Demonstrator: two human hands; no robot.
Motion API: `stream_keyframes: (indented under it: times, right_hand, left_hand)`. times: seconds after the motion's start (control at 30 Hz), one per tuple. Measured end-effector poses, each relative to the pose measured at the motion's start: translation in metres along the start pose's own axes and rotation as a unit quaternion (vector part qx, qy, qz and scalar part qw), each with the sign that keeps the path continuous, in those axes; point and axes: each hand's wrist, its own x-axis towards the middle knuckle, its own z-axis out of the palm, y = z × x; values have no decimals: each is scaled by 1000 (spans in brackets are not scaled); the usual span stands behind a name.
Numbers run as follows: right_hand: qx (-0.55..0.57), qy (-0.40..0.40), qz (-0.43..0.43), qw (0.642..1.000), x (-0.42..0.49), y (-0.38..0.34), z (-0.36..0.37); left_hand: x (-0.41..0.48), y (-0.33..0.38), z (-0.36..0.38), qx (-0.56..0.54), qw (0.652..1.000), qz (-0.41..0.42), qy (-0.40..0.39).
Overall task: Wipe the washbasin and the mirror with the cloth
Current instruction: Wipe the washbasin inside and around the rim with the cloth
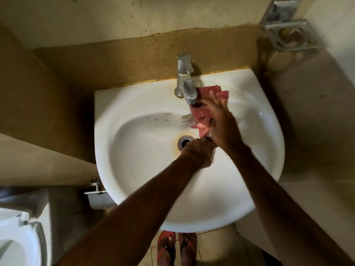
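Observation:
A white washbasin point(146, 185) fills the middle of the view, with brown stains around its drain point(184, 141) and near the tap base. A red cloth point(203, 114) lies over the basin's back rim to the right of the metal tap point(185, 81). My right hand point(221, 121) presses flat on the cloth, fingers spread. My left hand point(199, 152) is closed in a fist inside the bowl beside the drain, and it seems to hold a small metal object, partly hidden. The mirror is out of view.
A metal soap and tumbler holder point(288, 29) is fixed to the wall at the upper right. A toilet point(17, 239) stands at the lower left, with a toilet roll holder point(98, 196) under the basin's left edge. My sandalled feet point(176, 248) stand below the basin.

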Motion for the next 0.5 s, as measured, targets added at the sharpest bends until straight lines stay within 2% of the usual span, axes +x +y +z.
stream_keyframes:
  times: [0.07, 0.2, 0.33, 0.5]
  right_hand:
    - [-29, -1, 47, 998, 9, 15, -12]
    - [-53, -7, 90, 995, 15, 33, -21]
    - [-14, 58, 123, 991, 4, 19, 2]
    - [11, -42, 9, 999, 4, -20, 18]
  left_hand:
    - [0, 5, -6, 17, 999, 4, 29]
    - [-2, 5, -6, 36, 999, 4, 4]
    - [1, 4, 2, -25, 999, -7, 38]
    - [-1, -5, 4, -54, 998, -16, 13]
